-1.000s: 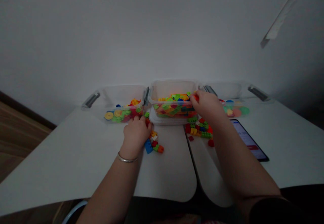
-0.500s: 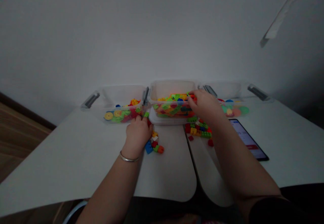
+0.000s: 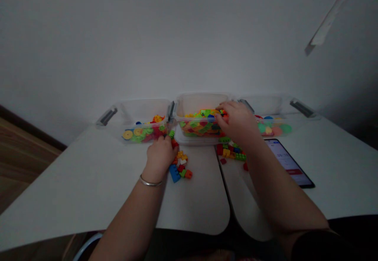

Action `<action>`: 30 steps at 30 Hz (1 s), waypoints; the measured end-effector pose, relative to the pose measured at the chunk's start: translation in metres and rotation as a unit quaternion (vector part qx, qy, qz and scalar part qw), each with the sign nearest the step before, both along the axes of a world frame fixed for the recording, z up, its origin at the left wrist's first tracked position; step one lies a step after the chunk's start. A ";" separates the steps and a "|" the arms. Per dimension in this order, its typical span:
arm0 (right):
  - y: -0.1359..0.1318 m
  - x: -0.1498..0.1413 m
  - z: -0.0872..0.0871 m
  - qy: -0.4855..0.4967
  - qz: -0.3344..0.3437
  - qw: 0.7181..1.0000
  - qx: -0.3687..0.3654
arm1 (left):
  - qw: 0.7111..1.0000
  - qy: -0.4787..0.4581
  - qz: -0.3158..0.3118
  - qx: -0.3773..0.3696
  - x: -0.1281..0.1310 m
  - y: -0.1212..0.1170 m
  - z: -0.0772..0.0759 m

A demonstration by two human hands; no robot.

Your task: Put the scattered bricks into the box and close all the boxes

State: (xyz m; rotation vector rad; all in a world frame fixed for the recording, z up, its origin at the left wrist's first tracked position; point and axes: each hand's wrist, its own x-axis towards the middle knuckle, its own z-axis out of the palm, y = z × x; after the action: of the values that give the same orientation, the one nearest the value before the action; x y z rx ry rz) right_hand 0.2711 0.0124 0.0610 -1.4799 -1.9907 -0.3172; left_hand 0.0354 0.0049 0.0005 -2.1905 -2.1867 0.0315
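My right hand [image 3: 238, 122] reaches over the right side of a clear plastic box [image 3: 201, 103] full of small multicoloured toy building bricks, its fingertips on the pile. Whether those fingers grip a brick is hidden. My left hand [image 3: 160, 158] rests on the white desk [image 3: 195, 202], fingers curled, with its tips against a red brick [image 3: 175, 143]. Beside that hand lies a loose cluster of bricks, including a blue brick [image 3: 175, 173] and an orange brick [image 3: 188, 174].
A clear box [image 3: 141, 111] with bricks and yellow and green gears stands to the left, and a clear box [image 3: 270, 105] with round discs to the right. Loose bricks [image 3: 230, 150] lie below my right hand. A lit smartphone [image 3: 288, 162] lies on the desk at right.
My right hand has shifted slightly left over the middle box, its fingers more spread. My left hand has moved slightly right, and the loose bricks beside it have shifted a little.
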 end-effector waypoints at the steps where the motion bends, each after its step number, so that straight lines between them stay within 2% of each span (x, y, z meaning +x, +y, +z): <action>1: -0.003 -0.003 0.001 0.006 0.024 1.000 0.018 | 1.000 -0.001 0.000 0.002 0.000 0.000 0.000; 4: -0.013 -0.019 0.001 0.023 0.118 0.993 0.016 | 1.000 -0.002 -0.006 0.007 0.002 -0.001 0.001; 6: -0.019 -0.030 -0.003 0.009 0.189 0.981 -0.050 | 1.000 0.000 -0.012 0.006 0.003 -0.002 0.002; 8: -0.022 -0.039 -0.009 -0.031 0.226 0.966 -0.119 | 1.000 0.002 -0.019 0.005 0.004 -0.003 0.002; 11: -0.025 -0.047 -0.017 -0.102 0.222 0.951 -0.192 | 0.999 0.006 -0.035 0.007 0.005 -0.005 0.002; 14: -0.025 -0.049 -0.023 -0.145 0.198 0.943 -0.223 | 0.998 0.000 -0.065 0.003 0.008 -0.006 0.003; 18: -0.022 -0.048 -0.031 -0.176 0.180 0.940 -0.231 | 0.994 -0.029 -0.106 -0.014 0.013 -0.007 0.003; 24: -0.015 -0.050 -0.046 -0.171 0.174 0.941 -0.236 | 0.987 -0.064 -0.146 -0.011 0.014 -0.004 -0.002; 30: -0.013 -0.054 -0.050 -0.163 0.170 0.943 -0.235 | 0.989 -0.093 -0.118 0.006 0.013 0.000 -0.004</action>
State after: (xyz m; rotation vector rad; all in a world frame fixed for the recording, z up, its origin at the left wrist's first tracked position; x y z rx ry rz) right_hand 0.2173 -0.0004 0.0108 -1.3780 -2.6838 0.0784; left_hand 0.0483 0.0047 -0.0031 -2.5204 -1.9865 -0.2016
